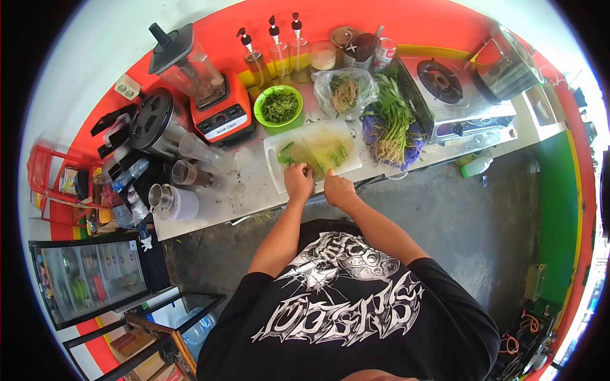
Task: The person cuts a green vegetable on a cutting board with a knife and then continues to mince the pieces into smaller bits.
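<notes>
The left hand (298,180) is closing its grip on green leaves (287,154) lying on the cutting board (277,168) at the worktop's near edge; the right hand (338,189) is curling beside it, contents unclear. Keeping fingertips tucked back would likely be safest.

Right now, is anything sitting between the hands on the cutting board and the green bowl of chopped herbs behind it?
Nothing visible blocks it. Left hand and right hand rest at the cutting board near edge; only cut greens lie before the green bowl.
</notes>
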Demonstrator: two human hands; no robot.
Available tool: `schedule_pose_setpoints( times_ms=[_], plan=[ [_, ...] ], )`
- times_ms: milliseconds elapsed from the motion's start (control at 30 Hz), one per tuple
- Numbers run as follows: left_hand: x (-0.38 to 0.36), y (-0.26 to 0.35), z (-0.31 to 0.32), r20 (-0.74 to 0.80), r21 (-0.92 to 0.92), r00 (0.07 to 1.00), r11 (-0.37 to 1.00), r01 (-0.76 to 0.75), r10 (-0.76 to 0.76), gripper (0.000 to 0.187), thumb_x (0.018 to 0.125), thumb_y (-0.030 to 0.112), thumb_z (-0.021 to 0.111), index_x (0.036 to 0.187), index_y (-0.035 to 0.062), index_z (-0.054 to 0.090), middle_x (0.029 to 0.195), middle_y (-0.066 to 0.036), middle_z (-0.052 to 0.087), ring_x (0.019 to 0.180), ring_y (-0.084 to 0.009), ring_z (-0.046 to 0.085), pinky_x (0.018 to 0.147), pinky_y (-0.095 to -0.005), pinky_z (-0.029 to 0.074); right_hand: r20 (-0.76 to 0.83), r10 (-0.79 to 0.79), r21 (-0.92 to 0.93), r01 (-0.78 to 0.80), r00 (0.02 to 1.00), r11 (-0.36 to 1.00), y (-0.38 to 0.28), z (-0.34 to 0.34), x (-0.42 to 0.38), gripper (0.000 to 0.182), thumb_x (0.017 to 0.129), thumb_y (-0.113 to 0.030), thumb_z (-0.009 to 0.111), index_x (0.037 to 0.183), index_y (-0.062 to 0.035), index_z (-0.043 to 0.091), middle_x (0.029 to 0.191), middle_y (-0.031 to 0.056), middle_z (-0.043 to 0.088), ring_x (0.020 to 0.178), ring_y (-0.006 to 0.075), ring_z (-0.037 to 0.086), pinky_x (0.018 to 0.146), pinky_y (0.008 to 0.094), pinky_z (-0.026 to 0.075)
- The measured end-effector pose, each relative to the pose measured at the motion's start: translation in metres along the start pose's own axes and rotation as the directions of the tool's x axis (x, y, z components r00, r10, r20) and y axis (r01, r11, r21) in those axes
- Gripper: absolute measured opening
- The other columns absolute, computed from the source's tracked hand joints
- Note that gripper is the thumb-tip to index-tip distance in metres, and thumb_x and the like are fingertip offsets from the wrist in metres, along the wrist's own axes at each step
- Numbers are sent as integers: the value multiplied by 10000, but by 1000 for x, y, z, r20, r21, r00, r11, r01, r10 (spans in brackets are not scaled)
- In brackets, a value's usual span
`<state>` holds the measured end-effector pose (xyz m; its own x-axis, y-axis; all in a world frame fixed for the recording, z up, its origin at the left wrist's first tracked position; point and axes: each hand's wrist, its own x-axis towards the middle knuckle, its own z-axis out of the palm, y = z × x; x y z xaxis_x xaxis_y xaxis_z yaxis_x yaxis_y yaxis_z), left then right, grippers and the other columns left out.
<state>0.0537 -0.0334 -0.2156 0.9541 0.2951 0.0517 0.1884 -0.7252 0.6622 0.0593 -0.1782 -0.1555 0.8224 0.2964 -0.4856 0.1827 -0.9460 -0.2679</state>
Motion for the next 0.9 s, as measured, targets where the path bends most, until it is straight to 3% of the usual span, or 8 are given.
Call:
schedule_pose_setpoints(
  times_ms=[100,200,267,467,600,700,900],
  plan=[
    [-5,11,4,-32,16,999,1000,14,-14,82,842,168,756,906,122,734,948,-65,644,991,-326,576,830,-455,464,-110,54,-23,-57,993,998,25,6,-1,276,959,-155,555,1167,18,501,1055,239,735,990,368,737,849,446,590],
    [-10,16,6,-110,18,994,1000,-7,9,72,852,171,748,913,136,735,949,-57,657,977,-311,584,846,-469,441,-169,87,13,-87,982,996,36,5,0,272,975,-180,542,1156,20,508,1041,253,729,968,396,731,853,473,583],
    [-12,11,5,-118,-84,993,996,-40,29,74,855,175,744,916,137,731,955,-58,667,971,-304,597,865,-491,425,-194,85,175,-50,977,983,34,6,-2,309,985,-247,536,1132,23,507,996,301,709,964,474,700,872,545,552],
    [-11,-9,8,-91,-107,993,991,-86,77,102,841,165,749,927,116,727,949,-76,665,979,-326,604,858,-471,453,-112,-28,173,47,993,984,11,1,-8,363,997,-292,552,1152,34,506,1034,294,709,982,460,702,860,529,564],
    [-11,-7,6,-107,-92,990,991,-100,90,112,825,159,759,921,112,728,922,-81,658,950,-333,603,843,-461,469,-100,-40,156,56,994,986,8,11,-6,377,997,-296,561,1164,37,507,1042,295,708,986,456,705,865,525,566],
    [-10,-6,4,-103,-127,991,987,-96,83,112,809,161,772,904,116,733,889,-74,650,925,-319,607,825,-457,477,-120,-50,158,68,991,985,7,18,-5,351,1007,-286,521,1134,40,497,1011,320,700,964,497,689,872,559,547],
    [-2,-5,1,-32,-122,999,992,-28,24,106,784,145,791,874,125,739,855,-57,639,898,-301,608,794,-449,487,-72,22,75,-16,997,997,-9,13,0,284,968,-160,535,1159,43,480,1054,302,706,1012,462,702,890,517,562]
  ],
)
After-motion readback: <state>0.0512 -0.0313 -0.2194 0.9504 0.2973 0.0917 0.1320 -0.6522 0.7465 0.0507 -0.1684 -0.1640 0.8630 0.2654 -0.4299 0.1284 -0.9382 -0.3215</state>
